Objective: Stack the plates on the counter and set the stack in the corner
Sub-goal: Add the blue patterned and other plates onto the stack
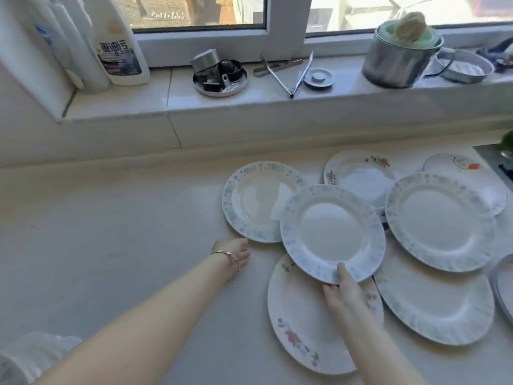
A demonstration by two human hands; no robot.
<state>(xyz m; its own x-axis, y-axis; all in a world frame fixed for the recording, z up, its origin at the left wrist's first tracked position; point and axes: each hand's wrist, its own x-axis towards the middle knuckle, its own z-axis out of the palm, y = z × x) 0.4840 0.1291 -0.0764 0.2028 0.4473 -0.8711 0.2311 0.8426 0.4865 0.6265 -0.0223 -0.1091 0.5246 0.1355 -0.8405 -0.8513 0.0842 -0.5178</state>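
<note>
At the right edge of the view, a pale plate and a metal rim are cut off, and the fingers of the left hand are hidden under the near edge of a blue-rimmed plate, so I cannot tell how wide that hand is. The right hand pinches the near rim of a second blue-rimmed plate, thumb on top, holding it tilted over a flowered plate and overlapping the first. More plates lie spread on the cream counter. Behind, a tiled sill under a window holds bottles, tongs and a steel pot.
</note>
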